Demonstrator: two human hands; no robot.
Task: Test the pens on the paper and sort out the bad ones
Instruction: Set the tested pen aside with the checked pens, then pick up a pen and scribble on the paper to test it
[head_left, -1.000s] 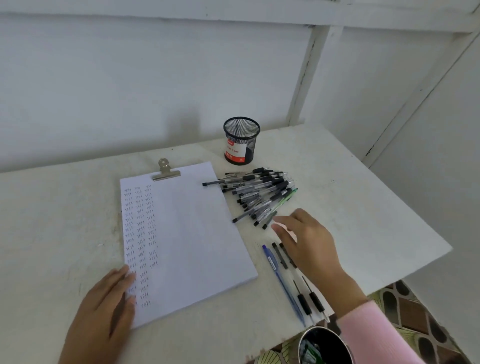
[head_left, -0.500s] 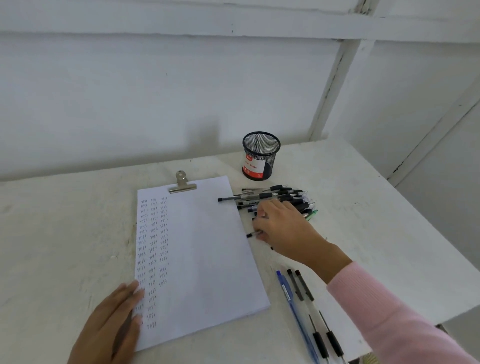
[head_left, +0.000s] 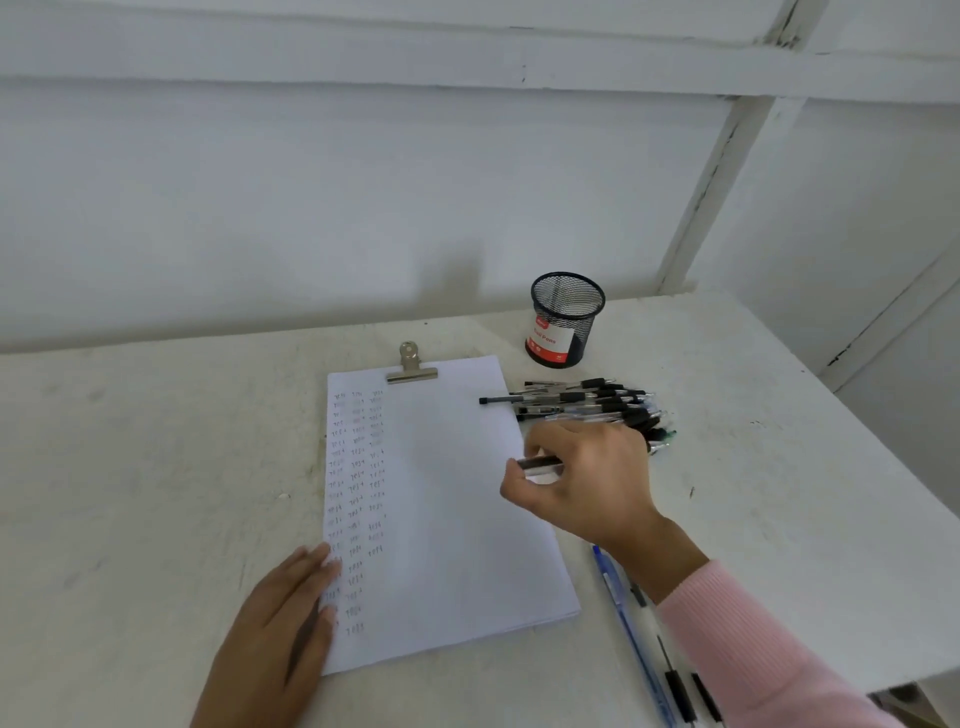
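A stack of white paper (head_left: 457, 519) under a metal clip (head_left: 411, 364) lies mid-table, with three columns of small pen marks down its left side. My left hand (head_left: 275, 634) rests flat on the paper's lower left corner. My right hand (head_left: 587, 480) hovers at the paper's right edge, fingers closed on a black-and-clear pen (head_left: 537, 464). Just behind it lies a heap of several black-capped pens (head_left: 597, 408). A blue pen (head_left: 631, 639) and two black pens (head_left: 680, 691) lie apart at the front right, partly under my sleeve.
A black mesh pen cup (head_left: 566, 319) with a red-and-white label stands behind the pen heap. The white table (head_left: 156, 467) meets a white wall at the back; its right edge (head_left: 872, 452) slants toward the front right corner.
My right hand reached into the pen heap, closed on one pen and drew it back toward the paper's right edge. The camera view tilted up and left. My left hand stayed on the paper.
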